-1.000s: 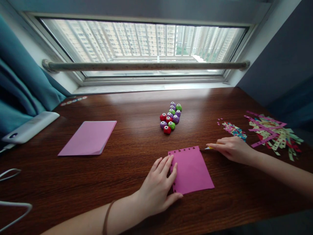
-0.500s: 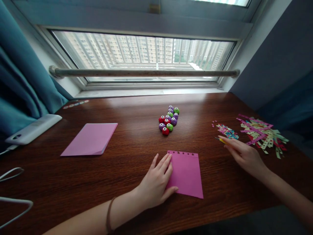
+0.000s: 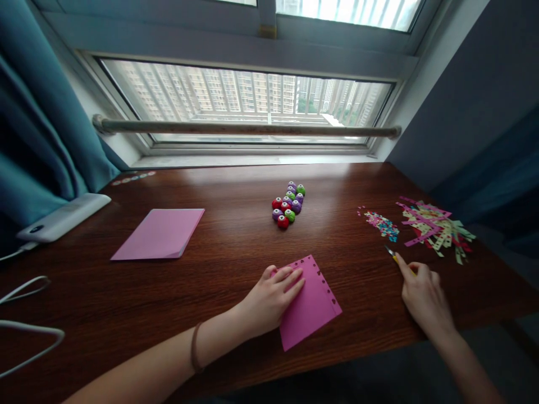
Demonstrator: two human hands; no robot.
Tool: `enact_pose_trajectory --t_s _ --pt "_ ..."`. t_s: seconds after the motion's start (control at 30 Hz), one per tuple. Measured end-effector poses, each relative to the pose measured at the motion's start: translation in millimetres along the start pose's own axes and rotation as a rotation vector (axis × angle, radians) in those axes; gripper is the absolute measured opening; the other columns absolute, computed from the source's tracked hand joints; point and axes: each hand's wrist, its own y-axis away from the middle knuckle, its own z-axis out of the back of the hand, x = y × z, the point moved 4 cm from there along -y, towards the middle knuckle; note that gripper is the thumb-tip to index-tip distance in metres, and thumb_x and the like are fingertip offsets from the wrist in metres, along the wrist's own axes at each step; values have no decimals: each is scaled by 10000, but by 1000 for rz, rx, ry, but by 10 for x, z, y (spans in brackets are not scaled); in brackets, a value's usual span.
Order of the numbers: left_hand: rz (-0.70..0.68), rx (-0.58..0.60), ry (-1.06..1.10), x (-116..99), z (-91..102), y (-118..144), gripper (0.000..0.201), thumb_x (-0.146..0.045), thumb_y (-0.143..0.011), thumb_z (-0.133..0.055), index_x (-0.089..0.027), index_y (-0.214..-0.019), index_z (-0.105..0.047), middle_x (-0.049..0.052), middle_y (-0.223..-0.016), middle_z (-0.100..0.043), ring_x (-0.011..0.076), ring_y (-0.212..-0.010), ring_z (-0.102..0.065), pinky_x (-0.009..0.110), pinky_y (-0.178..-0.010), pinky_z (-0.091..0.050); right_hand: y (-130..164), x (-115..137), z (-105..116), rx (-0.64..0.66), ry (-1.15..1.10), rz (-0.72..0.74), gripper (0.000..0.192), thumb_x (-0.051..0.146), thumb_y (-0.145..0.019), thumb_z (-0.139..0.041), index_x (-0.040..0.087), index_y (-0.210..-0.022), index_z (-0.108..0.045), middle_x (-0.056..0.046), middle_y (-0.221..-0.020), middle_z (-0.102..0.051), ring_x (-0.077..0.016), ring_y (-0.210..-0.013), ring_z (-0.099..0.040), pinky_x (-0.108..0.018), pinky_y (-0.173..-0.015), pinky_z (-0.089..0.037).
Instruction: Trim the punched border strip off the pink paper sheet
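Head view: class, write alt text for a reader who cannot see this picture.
A person's left hand presses flat on a pink sheet of paper with punched holes along one edge, on a wooden table. The right hand holds a small yellow tool near paper scraps; small colourful punches sit behind.

Daylight from window (image 3: 248, 95), sheen on table (image 3: 236, 174), dim foreground, wide-angle edge distortion
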Motion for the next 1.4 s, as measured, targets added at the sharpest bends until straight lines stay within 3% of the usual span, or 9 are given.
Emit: enact_pose_trajectory --t_s 0.17,0.3,0.47,0.8,0.9,1.03,1.2,1.3,1.4 --pt "-14 -32 -27 -51 5 7 406 -189 -830 -413 -156 -1231 -470 95 -1343 -452 236 -1170 -448 388 -971 -336 -216 492 151 -118 -294 11 447 257 -888 -389 158 -1324 -399 -162 -1197 -407 -299 -1075 -396 -471 -923 -366" --pt "1 -46 19 -68 -6 17 406 -301 -885 -372 -135 -1246 -455 117 -1328 -463 251 -1178 -447 405 -994 -346 -462 1167 136 6 -622 230 504 370 -898 -380 182 -1359 -300 -134 -1279 -372 -271 -1196 -325 -455 -997 -331" --pt "11 -21 78 -63 -5 37 550 -444 -871 -395 -122 -1316 -368 135 -1354 -429 273 -1214 -415 424 -1014 -343 -605 1621 3 179 -543 255 657 495 -843 -446 97 -1350 -320 -151 -1377 -281 -322 -1281 -191 -499 -1051 -252" --pt "-26 2 123 -36 14 26 506 -303 -881 -354 -102 -1343 -317 157 -1381 -379 303 -1243 -369 477 -1036 -291 -599 1590 -7 211 -601 234 559 474 -826 -498 209 -1314 -434 -75 -1385 -305 -283 -1263 -232 -463 -1054 -249" --pt "-46 28 135 -35 -25 28 521 -295 -872 -367 -117 -1356 -295 152 -1407 -340 304 -1272 -333 473 -1056 -268 -605 1582 65 190 -768 248 316 384 -811 -565 312 -1117 -598 7 -1303 -422 -242 -1235 -268 -430 -1051 -246" --pt "-53 54 146 -17 -52 31 562 -293 -851 -398 -122 -1370 -261 153 -1435 -287 309 -1304 -284 476 -1070 -253 -632 1573 139 188 -984 219 41 269 -750 -657 258 -787 -668 12 -1051 -579 -200 -1128 -379 -376 -1015 -281" --pt "-74 60 161 -32 -54 44 585 -239 -821 -438 -126 -1367 -261 157 -1447 -258 307 -1333 -226 486 -1080 -235 -629 1614 178 276 -1108 187 43 178 -747 -635 181 -712 -610 -13 -831 -608 -169 -897 -509 -332 -869 -378" --pt "-6 -68 188 -20 -33 55 572 -186 -832 -432 -164 -1373 -247 134 -1465 -219 295 -1356 -159 513 -1094 -180 -613 1618 181 335 -1261 91 38 205 -777 -595 169 -766 -597 -15 -780 -594 -143 -768 -540 -281 -734 -426" --pt "303 -380 321 156 5 75 648 -249 -827 -513 -179 -1383 -188 150 -1481 -117 313 -1363 -97 535 -1088 -177 -621 1559 175 333 -1515 -103 140 279 -753 -635 160 -799 -578 -19 -777 -584 -130 -717 -547 -243 -662 -447"
